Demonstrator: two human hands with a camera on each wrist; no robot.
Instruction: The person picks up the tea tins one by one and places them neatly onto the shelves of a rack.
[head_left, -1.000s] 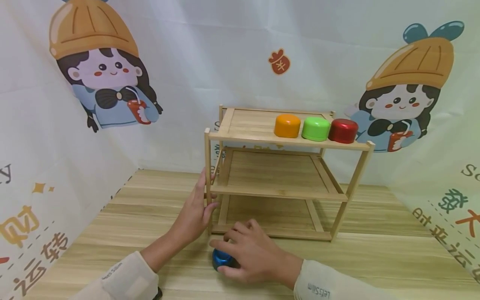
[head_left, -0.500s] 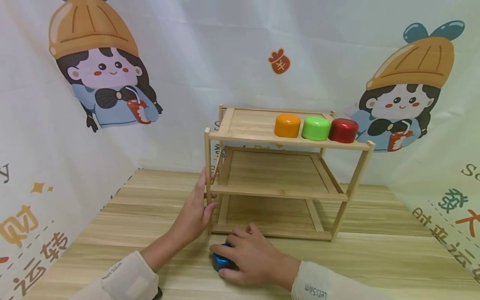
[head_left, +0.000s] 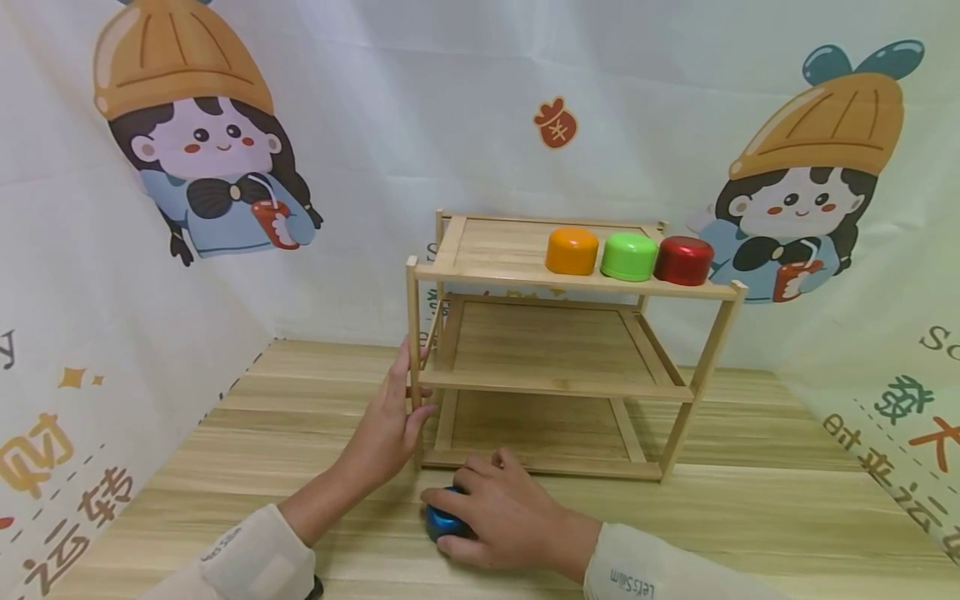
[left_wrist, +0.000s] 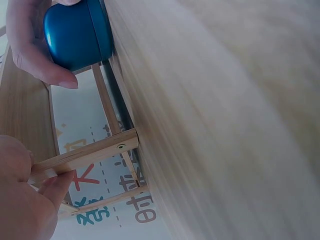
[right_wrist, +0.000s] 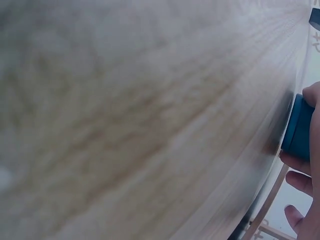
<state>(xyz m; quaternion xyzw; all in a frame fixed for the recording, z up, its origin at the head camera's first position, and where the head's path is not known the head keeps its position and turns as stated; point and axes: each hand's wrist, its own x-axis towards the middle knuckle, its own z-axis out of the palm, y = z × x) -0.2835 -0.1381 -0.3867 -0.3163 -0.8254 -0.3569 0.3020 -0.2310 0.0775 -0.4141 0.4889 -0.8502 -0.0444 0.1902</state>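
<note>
A blue round cap sits on the wooden table just in front of the bamboo shelf rack. My right hand covers it, fingers curled round its sides. The left wrist view shows the blue cap held between finger and thumb; the right wrist view shows the cap's edge. My left hand rests flat against the rack's front left post with straight fingers. On the top shelf stand an orange cap, a green cap and a red cap in a row.
The rack's middle shelf and bottom shelf hold nothing. Printed cloth walls close in the table at left, back and right.
My right hand has settled lower over the blue cap and closed round it. The left hand stays against the rack post.
</note>
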